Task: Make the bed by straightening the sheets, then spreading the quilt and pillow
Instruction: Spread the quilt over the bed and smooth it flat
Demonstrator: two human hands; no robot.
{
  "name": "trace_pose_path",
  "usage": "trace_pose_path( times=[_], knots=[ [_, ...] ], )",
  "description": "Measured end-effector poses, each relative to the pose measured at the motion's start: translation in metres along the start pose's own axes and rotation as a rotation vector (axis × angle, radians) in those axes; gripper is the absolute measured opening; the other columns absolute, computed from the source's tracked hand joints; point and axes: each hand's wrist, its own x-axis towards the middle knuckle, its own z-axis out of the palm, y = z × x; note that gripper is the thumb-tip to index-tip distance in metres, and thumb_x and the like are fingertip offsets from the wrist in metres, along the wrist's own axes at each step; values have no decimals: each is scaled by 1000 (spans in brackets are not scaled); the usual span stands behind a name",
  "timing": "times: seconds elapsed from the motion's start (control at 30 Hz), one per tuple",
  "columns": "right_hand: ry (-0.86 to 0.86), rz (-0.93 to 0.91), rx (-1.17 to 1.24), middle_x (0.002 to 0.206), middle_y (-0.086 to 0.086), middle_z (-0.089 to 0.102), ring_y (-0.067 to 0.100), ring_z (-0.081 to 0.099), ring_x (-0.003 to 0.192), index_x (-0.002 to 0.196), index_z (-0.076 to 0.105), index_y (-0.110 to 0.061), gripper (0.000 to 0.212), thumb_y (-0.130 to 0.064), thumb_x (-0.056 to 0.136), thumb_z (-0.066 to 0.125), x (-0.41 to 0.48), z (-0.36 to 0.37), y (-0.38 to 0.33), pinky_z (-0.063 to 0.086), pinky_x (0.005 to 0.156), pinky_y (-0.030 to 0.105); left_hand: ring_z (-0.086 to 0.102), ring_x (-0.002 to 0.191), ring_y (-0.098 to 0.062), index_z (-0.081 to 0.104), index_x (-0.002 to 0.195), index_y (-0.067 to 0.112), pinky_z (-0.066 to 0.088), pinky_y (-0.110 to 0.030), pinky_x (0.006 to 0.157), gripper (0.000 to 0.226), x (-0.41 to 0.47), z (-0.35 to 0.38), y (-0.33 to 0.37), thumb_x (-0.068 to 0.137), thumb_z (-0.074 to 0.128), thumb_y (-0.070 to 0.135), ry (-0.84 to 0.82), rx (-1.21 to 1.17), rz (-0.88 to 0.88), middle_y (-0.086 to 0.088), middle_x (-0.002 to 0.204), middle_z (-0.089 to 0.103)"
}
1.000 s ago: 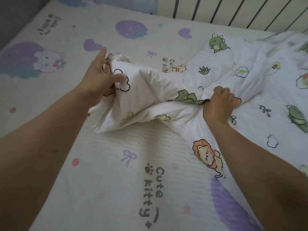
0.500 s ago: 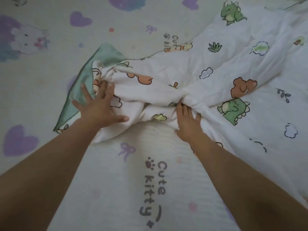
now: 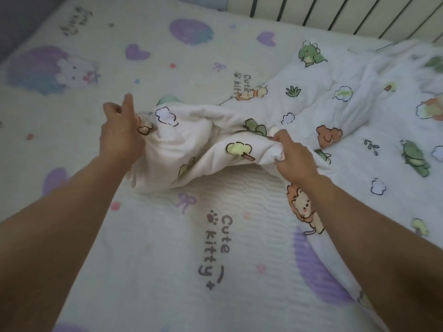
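Observation:
A white quilt [image 3: 323,99] printed with dinosaurs, bears, lions and clouds lies bunched across the right half of the bed. Its near end is gathered into a thick fold [image 3: 191,144] lifted off the sheet. My left hand [image 3: 121,133] grips the left tip of that fold, one finger sticking up. My right hand [image 3: 294,156] pinches the fold's right side from above. A bit of the quilt's green underside [image 3: 167,99] shows behind the fold. The cream "Cute kitty" bed sheet [image 3: 148,259] lies flat underneath. No pillow is in view.
A white slatted headboard or radiator [image 3: 335,13] runs along the far edge of the bed. A grey wall or surface [image 3: 14,17] borders the far left corner. The sheet's left and near parts lie bare of bedding.
Half a second ago both hands lay on the quilt pressed to the sheet. Now they grip the fold and hold it raised, and the spread green underside is mostly hidden again.

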Motion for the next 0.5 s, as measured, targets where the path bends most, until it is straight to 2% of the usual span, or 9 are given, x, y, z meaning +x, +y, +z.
trace_pose_path(
  times=[0.13,0.2,0.27,0.33,0.4,0.5],
  knots=[
    [61,-28,141,77,13,65,32,58,74,89,65,-9,36,-20,63,42,-37,-52,0,42,62,37,47,114,-49,35,144,15,38,-47,103,61,-20,-65,-7,87,55,10,72,-19,-58,-27,135,38],
    [21,-7,198,78,9,68,27,59,76,80,69,-12,35,-19,59,42,-56,-76,-4,45,66,35,49,116,-45,43,140,14,38,-43,105,57,-34,-89,-4,85,58,9,71,-76,-59,-24,133,45],
    [-47,4,208,69,0,63,15,52,69,70,65,-21,29,-18,56,40,-74,-99,-8,38,60,27,50,119,-40,50,135,14,38,-38,105,54,-50,-111,6,83,59,5,50,-111,-44,-21,133,47],
    [-120,-18,220,66,1,59,14,50,66,68,62,-17,27,-16,54,38,-89,-119,-11,32,55,25,49,120,-38,55,130,11,37,-36,104,51,-65,-127,21,81,57,-1,44,-110,14,-21,133,48],
    [-141,-29,208,70,4,60,19,53,71,70,61,-14,28,-16,54,38,-97,-128,-11,34,56,25,48,119,-39,58,127,8,38,-37,102,49,-75,-136,34,80,55,-5,55,-106,68,-22,130,48],
    [-84,15,143,84,7,61,26,55,84,77,58,-21,30,-19,56,37,-106,-128,-5,39,62,27,53,115,-36,62,122,7,41,-35,100,41,-84,-141,47,82,58,2,118,-233,27,-20,126,54]
  ],
)
